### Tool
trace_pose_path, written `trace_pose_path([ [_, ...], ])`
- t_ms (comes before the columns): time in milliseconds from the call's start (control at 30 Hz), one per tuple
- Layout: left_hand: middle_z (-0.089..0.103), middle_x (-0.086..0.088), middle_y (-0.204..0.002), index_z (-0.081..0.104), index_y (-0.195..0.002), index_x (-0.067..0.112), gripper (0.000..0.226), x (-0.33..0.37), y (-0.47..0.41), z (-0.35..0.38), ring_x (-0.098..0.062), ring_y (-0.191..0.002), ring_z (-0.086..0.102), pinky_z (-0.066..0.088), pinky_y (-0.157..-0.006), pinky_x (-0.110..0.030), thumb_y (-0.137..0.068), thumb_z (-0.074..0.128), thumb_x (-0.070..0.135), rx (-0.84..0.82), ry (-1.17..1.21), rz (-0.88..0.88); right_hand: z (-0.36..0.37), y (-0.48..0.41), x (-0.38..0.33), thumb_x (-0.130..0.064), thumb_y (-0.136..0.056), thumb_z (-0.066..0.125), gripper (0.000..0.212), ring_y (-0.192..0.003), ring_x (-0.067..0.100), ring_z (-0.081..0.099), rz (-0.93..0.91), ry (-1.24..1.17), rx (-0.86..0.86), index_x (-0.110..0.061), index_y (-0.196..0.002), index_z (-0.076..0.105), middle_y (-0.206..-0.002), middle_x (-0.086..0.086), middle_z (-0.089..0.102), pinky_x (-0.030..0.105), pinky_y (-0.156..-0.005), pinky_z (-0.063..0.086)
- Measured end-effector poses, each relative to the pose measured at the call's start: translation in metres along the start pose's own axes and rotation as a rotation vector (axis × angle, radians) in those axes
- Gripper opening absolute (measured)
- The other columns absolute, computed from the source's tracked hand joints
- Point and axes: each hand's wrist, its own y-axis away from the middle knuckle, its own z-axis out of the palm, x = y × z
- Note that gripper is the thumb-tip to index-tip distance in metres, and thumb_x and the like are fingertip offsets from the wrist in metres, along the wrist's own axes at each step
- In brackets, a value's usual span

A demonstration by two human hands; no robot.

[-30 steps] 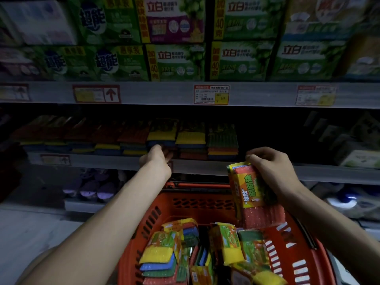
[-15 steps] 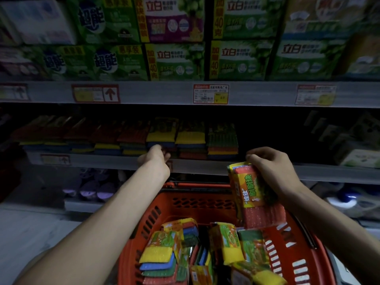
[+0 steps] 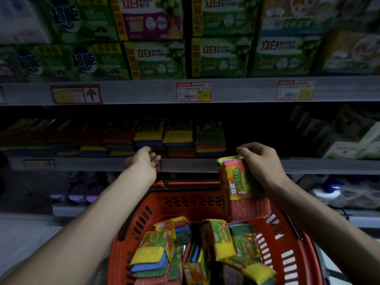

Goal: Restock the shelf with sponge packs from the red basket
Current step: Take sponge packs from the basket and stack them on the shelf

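The right hand (image 3: 261, 161) grips a sponge pack (image 3: 238, 182) by its top, above the red basket (image 3: 185, 202), ready for the shelf (image 3: 195, 165), while the left hand (image 3: 144, 163), its fingers (image 3: 153, 156) loosely curled and empty, hovers at the stacked packs (image 3: 178, 140), probably to steady them

the red basket (image 3: 185, 210) runs off the bottom edge; the price tag (image 3: 193, 92) is unreadably blurred.

The right hand (image 3: 262, 163) grips a pack (image 3: 239, 184) by its top, above the basket's (image 3: 185, 199) far right corner. The left hand (image 3: 144, 162) hovers at the shelf's (image 3: 205, 166) front edge, fingers loosely curled and apparently empty in the dim light, before stacked packs (image 3: 178, 140). Loose packs (image 3: 218, 241) lie jumbled in the basket.
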Motion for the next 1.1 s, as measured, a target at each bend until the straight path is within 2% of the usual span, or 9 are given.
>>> trace_pose_path([
  [100,0.067,0.002,-0.079,0.064,-0.109,0.014,0.013,-0.014,0.021,-0.003,-0.01,-0.065,0.068,0.035,-0.053,-0.026,-0.097,0.065,0.019,-0.053,-0.119,-0.013,-0.004,0.001,0.0,-0.024,-0.102,0.06,0.015,-0.086,0.014,0.069,0.004,-0.064,0.015,-0.018,-0.114,0.067,-0.102,0.002,0.07,0.027,-0.07,0.055],
  [233,0.067,0.003,-0.075,0.069,-0.101,0.014,0.013,-0.046,0.072,-0.004,-0.011,-0.068,0.068,0.038,-0.056,-0.025,-0.098,0.063,0.025,-0.204,-0.349,-0.042,-0.01,0.004,-0.004,-0.023,-0.103,0.06,0.014,-0.074,0.005,0.071,0.004,-0.191,0.026,-0.018,-0.112,0.07,-0.1,0.0,0.072,0.016,-0.058,0.055],
  [367,0.078,-0.014,-0.099,0.069,-0.115,0.006,0.06,-0.068,0.129,-0.009,-0.029,-0.092,0.075,0.056,-0.075,-0.036,-0.098,0.05,0.061,-0.499,-0.596,-0.367,-0.012,0.008,-0.011,-0.027,-0.103,0.06,0.014,-0.086,0.01,0.072,-0.137,-0.202,0.148,-0.021,-0.104,0.073,-0.098,0.0,0.074,0.031,-0.073,0.058],
  [500,0.073,-0.028,-0.115,0.052,-0.131,0.001,0.094,-0.068,0.145,-0.014,-0.042,-0.106,0.073,0.058,-0.091,-0.05,-0.088,0.041,0.084,-0.769,-0.478,-0.651,-0.011,0.024,-0.012,-0.029,-0.106,0.055,0.019,-0.102,0.013,0.066,-0.408,-0.05,0.205,-0.018,-0.113,0.069,-0.107,-0.002,0.069,0.037,-0.085,0.055],
  [633,0.068,-0.031,-0.126,0.049,-0.146,0.003,0.107,-0.059,0.144,-0.009,-0.043,-0.113,0.069,0.059,-0.091,-0.051,-0.079,0.055,0.086,-0.877,-0.305,-0.623,-0.011,0.046,-0.017,-0.015,-0.104,0.057,0.015,-0.109,0.013,0.061,-0.655,0.113,0.184,-0.009,-0.113,0.068,-0.111,0.003,0.062,0.026,-0.091,0.047],
  [733,0.071,-0.024,-0.123,0.069,-0.129,0.003,0.078,-0.052,0.146,-0.004,-0.04,-0.114,0.07,0.055,-0.099,-0.052,-0.088,0.061,0.069,-0.883,-0.32,-0.455,-0.015,0.061,-0.015,-0.011,-0.098,0.059,0.017,-0.109,0.015,0.06,-0.707,0.167,0.091,-0.008,-0.112,0.068,-0.109,0.004,0.059,0.024,-0.089,0.046],
  [833,0.076,-0.019,-0.116,0.071,-0.124,0.013,0.048,-0.056,0.143,0.0,-0.037,-0.11,0.073,0.058,-0.094,-0.051,-0.091,0.066,0.047,-0.849,-0.417,-0.255,-0.022,0.074,-0.011,-0.009,-0.095,0.061,0.017,-0.107,0.014,0.062,-0.631,0.125,0.04,-0.011,-0.111,0.067,-0.108,-0.001,0.061,0.025,-0.087,0.048],
  [967,0.077,-0.013,-0.115,0.07,-0.124,0.018,0.062,-0.067,0.138,0.007,-0.034,-0.108,0.073,0.059,-0.092,-0.056,-0.067,0.085,0.038,-0.809,-0.48,-0.059,-0.032,0.081,-0.004,-0.025,-0.101,0.064,0.013,-0.107,0.009,0.063,-0.322,0.003,0.068,-0.027,-0.113,0.068,-0.115,-0.003,0.062,0.027,-0.089,0.052],
  [1100,0.077,-0.013,-0.116,0.072,-0.121,0.021,0.058,-0.073,0.137,0.007,-0.036,-0.115,0.07,0.054,-0.099,-0.061,-0.066,0.088,0.029,-0.898,-0.493,-0.016,-0.046,0.074,0.005,-0.07,-0.076,0.074,0.066,-0.116,0.015,0.066,0.061,-0.19,-0.104,-0.05,-0.136,0.053,-0.127,-0.008,0.064,0.042,-0.096,0.056],
])
